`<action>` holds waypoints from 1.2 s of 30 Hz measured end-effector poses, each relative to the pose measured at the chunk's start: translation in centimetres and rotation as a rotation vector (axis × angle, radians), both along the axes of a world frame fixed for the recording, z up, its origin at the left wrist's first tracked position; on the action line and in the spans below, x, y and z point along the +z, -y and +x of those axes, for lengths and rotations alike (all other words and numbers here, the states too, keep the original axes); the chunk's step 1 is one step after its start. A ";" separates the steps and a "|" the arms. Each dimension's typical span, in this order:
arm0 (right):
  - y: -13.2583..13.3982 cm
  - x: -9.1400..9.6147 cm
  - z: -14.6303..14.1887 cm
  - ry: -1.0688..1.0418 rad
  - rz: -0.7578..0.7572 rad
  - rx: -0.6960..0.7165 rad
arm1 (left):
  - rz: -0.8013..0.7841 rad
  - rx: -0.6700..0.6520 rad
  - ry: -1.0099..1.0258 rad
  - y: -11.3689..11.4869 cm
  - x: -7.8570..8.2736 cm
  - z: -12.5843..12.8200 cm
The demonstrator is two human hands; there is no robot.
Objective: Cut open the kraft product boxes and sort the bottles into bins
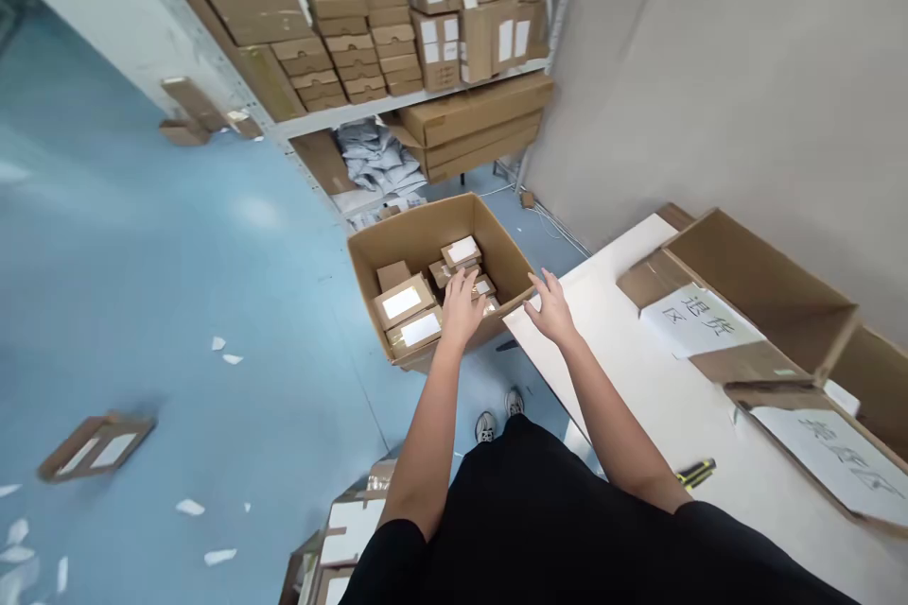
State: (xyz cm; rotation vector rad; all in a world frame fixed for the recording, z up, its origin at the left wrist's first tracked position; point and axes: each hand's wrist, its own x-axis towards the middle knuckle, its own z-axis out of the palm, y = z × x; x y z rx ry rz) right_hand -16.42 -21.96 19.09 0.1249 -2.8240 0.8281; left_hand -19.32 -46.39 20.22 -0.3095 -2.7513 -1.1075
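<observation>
Two hands (462, 310) (551, 310) reach toward one open carton (426, 234).

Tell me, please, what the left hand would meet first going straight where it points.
Probably the small labelled box just past the left hand, inside the open carton, though depth is unclear.

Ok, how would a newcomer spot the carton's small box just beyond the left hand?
Below the shelf in the picture is an open carton, the left hand over it. Just beyond that hand lies a small, white-labelled box. Of the labelled boxes inside, it sits nearest the shelf.
</observation>
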 end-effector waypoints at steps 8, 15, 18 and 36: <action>4.1 -1.9 -9.1 0.049 -0.037 0.109 | -0.022 0.109 0.051 4.6 -1.6 -4.8; 5.3 -5.2 -19.6 0.124 -0.088 0.151 | -0.058 0.147 0.204 5.0 -4.8 -13.3; 6.0 -7.7 -24.0 0.189 -0.079 0.162 | -0.067 0.132 0.288 5.3 -7.4 -17.3; 10.5 -36.2 -35.2 0.790 0.290 0.183 | 0.185 0.461 1.064 0.3 -40.1 -25.5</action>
